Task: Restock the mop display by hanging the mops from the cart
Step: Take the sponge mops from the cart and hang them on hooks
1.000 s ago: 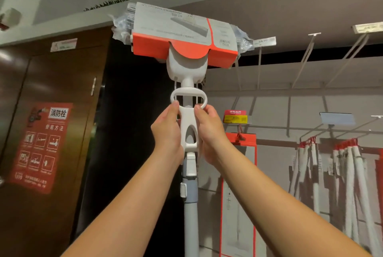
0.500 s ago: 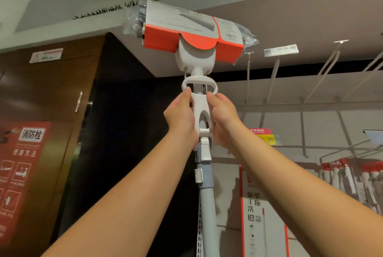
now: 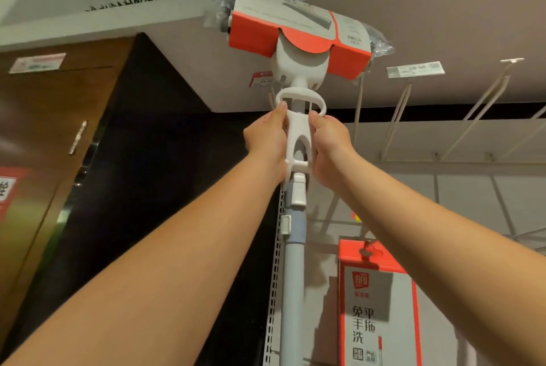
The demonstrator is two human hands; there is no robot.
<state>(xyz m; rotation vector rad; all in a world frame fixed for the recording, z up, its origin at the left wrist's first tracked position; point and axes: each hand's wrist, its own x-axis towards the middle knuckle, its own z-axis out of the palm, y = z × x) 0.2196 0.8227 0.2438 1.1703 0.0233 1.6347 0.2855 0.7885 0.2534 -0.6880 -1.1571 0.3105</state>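
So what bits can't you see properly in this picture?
All in the head view:
- Mop: the pole's lower end is cut off by the bottom edge.
- Whether the mop hangs on anything yet: its own head hides that.
- Left hand and right hand: fingertips are hidden behind the mop's white grip.
- Price tag: the small print is too small and blurred.
- Cart: out of frame.

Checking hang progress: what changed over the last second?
The mop head was carried up and right, toward the display hooks, and now overlaps a red price tag. The view tilted up, so the red door sign has nearly left the frame. Unchanged: the left hand and right hand grip the white wringer handle from either side. The mop is not yet hung.
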